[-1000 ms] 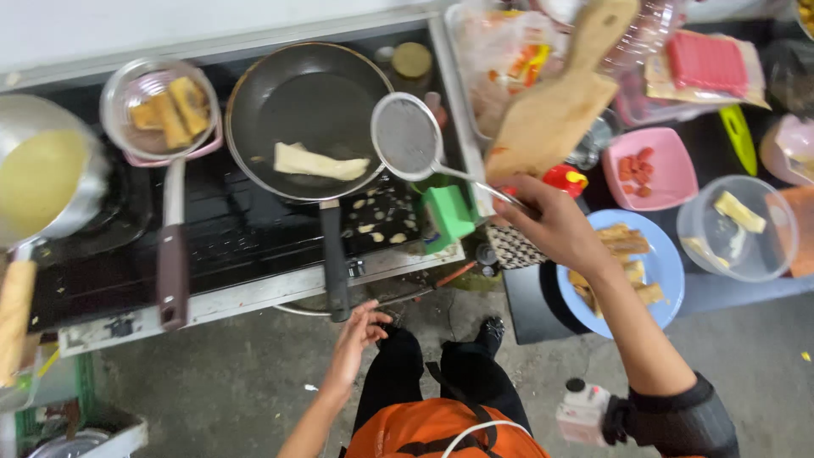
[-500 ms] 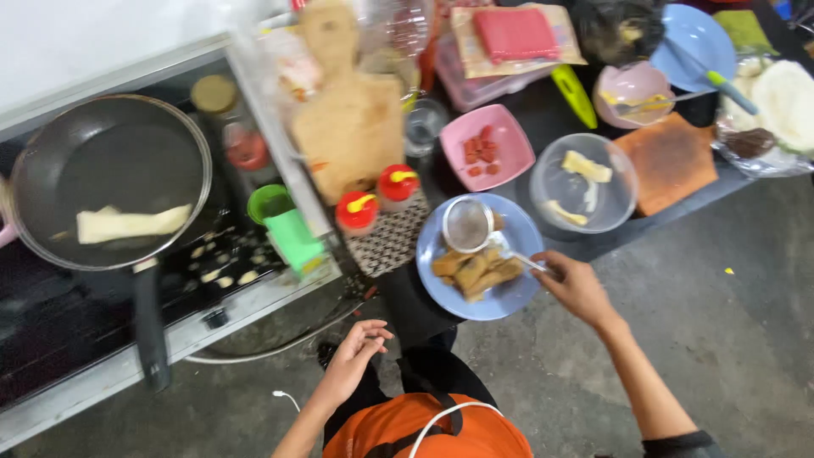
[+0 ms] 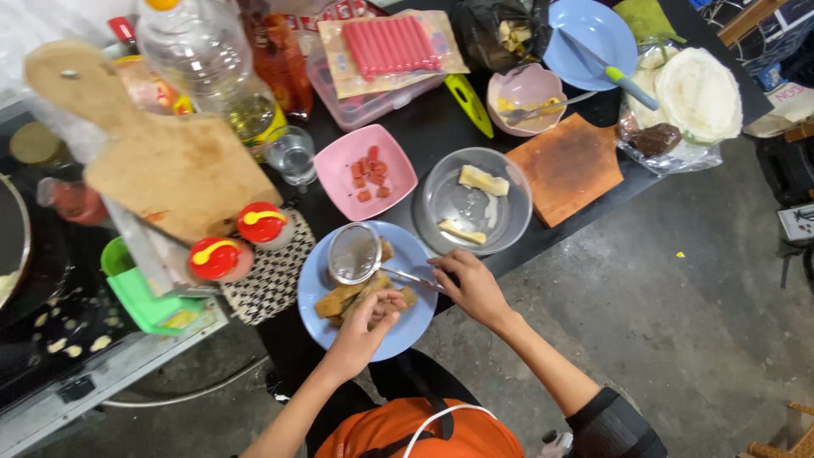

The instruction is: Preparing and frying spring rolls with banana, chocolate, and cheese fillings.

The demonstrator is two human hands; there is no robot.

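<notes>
My right hand [image 3: 475,288] pinches the handle of the strainer [image 3: 354,253], whose mesh rests over the blue plate [image 3: 407,335]. My left hand [image 3: 369,318] has its fingers curled around a fried piece [image 3: 339,298] on that plate. The plate sits at the table edge, just beside the clear bowl [image 3: 500,222] and the pink bowl [image 3: 394,185]
</notes>
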